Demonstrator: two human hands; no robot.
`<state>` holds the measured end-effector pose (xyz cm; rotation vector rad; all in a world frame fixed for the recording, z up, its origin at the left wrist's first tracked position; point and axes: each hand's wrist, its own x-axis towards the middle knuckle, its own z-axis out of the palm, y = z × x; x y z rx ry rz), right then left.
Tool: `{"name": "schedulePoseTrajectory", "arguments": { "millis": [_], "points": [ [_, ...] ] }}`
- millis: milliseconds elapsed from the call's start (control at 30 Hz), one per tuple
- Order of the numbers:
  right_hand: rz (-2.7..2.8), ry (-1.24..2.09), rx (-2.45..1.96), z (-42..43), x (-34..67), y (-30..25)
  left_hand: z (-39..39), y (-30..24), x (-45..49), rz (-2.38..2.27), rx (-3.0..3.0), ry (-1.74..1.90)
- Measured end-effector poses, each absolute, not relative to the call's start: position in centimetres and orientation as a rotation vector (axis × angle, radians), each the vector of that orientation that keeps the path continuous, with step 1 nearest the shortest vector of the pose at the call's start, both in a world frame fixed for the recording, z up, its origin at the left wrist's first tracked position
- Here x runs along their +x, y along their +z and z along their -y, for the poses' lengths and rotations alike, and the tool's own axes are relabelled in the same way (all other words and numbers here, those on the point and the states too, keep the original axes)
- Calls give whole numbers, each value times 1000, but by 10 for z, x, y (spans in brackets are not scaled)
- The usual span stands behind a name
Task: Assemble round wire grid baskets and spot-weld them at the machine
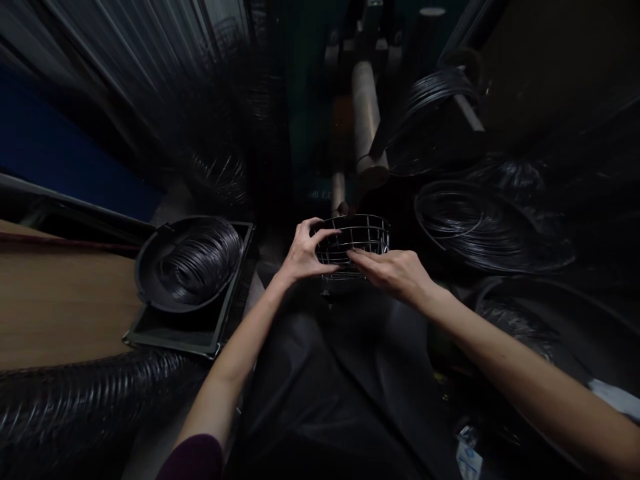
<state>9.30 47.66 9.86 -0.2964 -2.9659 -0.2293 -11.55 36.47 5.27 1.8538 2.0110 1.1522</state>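
Note:
A small round wire cage (356, 237) of thin metal rings and ribs sits in front of me at the centre. My left hand (304, 252) grips its left side, fingers curled over the top ring. My right hand (395, 272) rests against its lower right front, fingers stretched along the wires and touching them. Both forearms reach forward over a dark cloth on my lap.
A dark round pan (187, 263) with a stack of wire rings sits in a tray at the left on a wooden surface (60, 307). Coils of black wire (480, 223) lie at the right. A machine roller (367, 123) stands behind. A ribbed coil (85, 400) lies bottom left.

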Motion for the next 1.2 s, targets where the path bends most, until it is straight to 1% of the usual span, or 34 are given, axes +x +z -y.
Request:
{"name": "schedulePoseTrajectory", "arguments": {
  "millis": [267,467,833,1200],
  "points": [
    [2913,-308,-238,-490,84,101,-379,58,-126,-1974,1833,1167],
    [2922,-220,-266,-488,85,102,-377,61,-125,-1983,1836,1159],
    [2950,-164,-341,-492,78,107,-382,66,-134,-1984,1837,1149],
    [2599,35,-679,-499,78,90,-397,69,-144,-2015,1758,1189]
  ]
}}
